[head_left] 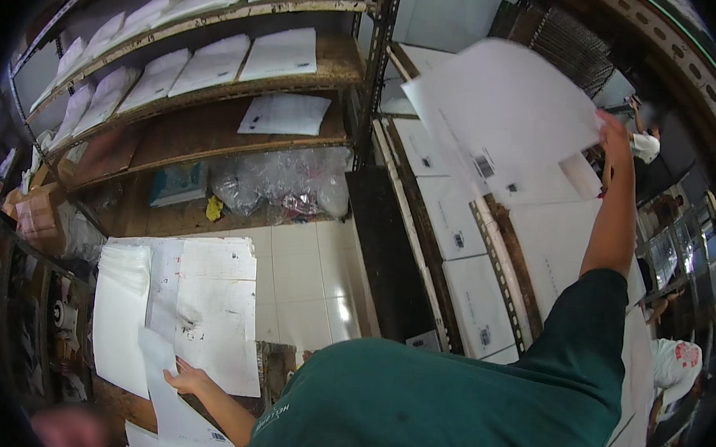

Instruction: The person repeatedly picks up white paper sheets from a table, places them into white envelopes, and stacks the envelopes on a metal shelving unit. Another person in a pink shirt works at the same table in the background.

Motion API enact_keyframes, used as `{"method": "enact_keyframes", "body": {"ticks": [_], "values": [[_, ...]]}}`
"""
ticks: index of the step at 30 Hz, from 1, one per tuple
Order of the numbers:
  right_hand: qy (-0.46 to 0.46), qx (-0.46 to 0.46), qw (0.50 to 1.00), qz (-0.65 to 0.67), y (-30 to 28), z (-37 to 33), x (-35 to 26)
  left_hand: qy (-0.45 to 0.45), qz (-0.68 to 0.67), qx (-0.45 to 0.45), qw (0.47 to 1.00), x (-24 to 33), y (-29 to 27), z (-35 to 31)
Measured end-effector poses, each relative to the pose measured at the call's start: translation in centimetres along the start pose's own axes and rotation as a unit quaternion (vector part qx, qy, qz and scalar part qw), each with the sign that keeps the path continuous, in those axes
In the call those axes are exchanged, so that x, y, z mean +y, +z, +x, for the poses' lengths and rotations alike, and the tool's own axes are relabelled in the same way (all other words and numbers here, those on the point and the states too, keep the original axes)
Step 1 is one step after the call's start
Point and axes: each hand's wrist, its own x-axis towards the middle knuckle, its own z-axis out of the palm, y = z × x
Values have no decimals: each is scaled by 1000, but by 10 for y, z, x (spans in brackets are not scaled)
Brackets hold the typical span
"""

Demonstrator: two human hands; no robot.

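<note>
My right hand (pixel 616 132), arm raised, is closed on the edge of a large white sheet (pixel 508 101). That sheet bows in the air above the shelves on the right and carries a small dark printed mark near its lower edge. Low on the left, my left hand (pixel 190 375) pinches the edge of a curved white sheet (pixel 175 410). Beside that hand lies a tall stack of thin white sheets (pixel 122 307), its layers fanned at the top. A worn white board (pixel 217 313) with dark smudges lies to the right of the stack.
A metal-framed shelf (pixel 218 89) holds several piles of white sheets at the far left. Clear plastic bags (pixel 286 181) lie on its bottom level. More sheets (pixel 450 216) lie on the right racks. A cardboard box (pixel 41 214) sits far left; another person (pixel 646 144) stands beyond the right rack.
</note>
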Motion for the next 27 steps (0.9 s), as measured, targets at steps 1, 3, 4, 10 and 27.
{"method": "enact_keyframes", "body": {"ticks": [1, 3, 4, 10, 27], "values": [[21, 9, 1000, -17, -12, -3, 13, -18, 3, -26, 1000, 2, 1, -5], [51, 40, 994, -88, -40, -11, 44, -62, 13, -82, 995, 3, 7, -17], [60, 59, 987, -137, -49, -14, 60, -90, 3, -110, 990, 4, 11, -27], [100, 79, 972, -199, -44, -22, 130, -158, -47, -231, 959, 15, 19, -75], [-27, 156, 914, -374, -26, -19, 164, -263, -26, -312, 913, 70, -12, -194]]}}
